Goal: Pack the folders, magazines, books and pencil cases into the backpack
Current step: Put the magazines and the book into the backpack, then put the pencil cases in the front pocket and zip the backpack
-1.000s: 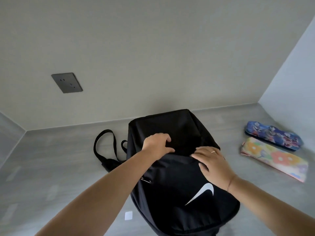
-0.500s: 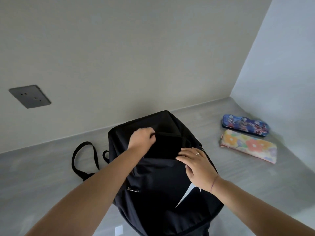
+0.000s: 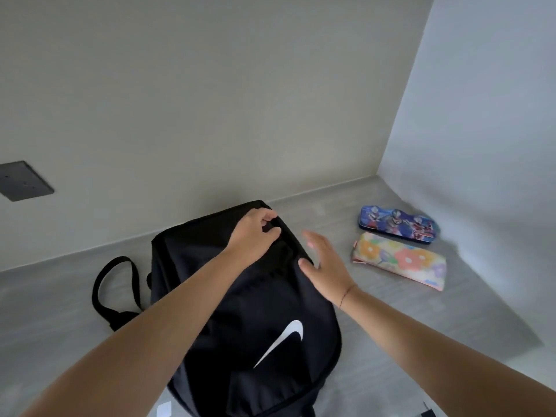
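We find the black backpack (image 3: 264,302) central, soft and limp; left hand (image 3: 255,236) pinches its far top edge, right hand (image 3: 326,267) spread, holding nothing. To the right lies the floral pencil case (image 3: 400,260): we judge it light, pliable, best gripped mid-length.
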`<action>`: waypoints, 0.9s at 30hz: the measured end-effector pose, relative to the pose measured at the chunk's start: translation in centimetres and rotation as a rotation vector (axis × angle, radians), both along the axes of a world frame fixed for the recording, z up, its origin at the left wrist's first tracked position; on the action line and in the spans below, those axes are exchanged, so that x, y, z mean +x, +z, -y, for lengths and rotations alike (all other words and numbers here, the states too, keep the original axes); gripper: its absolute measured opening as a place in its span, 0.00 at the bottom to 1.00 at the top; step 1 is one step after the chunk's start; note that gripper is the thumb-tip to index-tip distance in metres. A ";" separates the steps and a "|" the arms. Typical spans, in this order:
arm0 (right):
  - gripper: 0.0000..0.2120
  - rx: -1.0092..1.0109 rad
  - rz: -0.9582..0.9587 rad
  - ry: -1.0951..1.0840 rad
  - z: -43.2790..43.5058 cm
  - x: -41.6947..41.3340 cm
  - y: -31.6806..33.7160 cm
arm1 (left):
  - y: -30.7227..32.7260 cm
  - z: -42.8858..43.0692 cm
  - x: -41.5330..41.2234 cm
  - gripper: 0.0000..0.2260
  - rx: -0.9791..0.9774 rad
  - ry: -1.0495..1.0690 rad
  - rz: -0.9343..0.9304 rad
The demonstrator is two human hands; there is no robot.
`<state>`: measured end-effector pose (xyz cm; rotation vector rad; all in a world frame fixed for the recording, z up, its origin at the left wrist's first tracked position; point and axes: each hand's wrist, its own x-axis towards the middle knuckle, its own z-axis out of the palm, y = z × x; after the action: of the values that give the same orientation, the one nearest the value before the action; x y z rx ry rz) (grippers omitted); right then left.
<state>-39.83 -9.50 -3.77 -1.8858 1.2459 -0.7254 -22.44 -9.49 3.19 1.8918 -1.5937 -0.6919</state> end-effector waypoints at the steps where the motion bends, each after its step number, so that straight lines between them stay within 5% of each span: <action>1: 0.27 0.052 -0.025 -0.073 1.1 -1.2 0.0 | -0.4 0.6 -1.6 0.16 0.032 -0.006 -0.024; 5: 0.22 0.241 -0.158 -0.411 5.4 -7.8 -1.7 | -3.2 3.3 -8.2 0.19 0.211 -0.045 -0.102; 9: 0.30 0.455 -0.311 -0.727 7.9 -16.3 -4.4 | -7.0 6.1 -13.5 0.22 0.390 0.027 -0.257; 16: 0.40 0.623 0.032 -1.024 11.0 -23.3 -7.5 | -12.6 10.5 -19.7 0.23 0.586 0.154 -0.526; 20: 0.41 0.747 0.101 -0.983 11.9 -24.7 -9.3 | -14.2 12.3 -22.0 0.19 0.619 0.237 -0.678; 23: 0.32 0.758 0.170 -0.868 12.2 -25.8 -10.0 | -13.7 12.9 -22.3 0.20 0.615 0.274 -0.683; 25: 0.23 0.831 0.315 -0.713 11.8 -26.3 -9.6 | -13.3 13.0 -21.7 0.25 0.574 0.245 -0.650; 27: 0.26 0.929 0.358 -0.490 11.5 -26.2 -8.1 | -12.1 12.4 -20.5 0.21 0.495 0.208 -0.631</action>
<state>-66.00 -20.98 -11.91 -0.6776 1.4624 -0.5401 -42.95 -21.87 -8.91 1.8495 -0.8629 -1.5081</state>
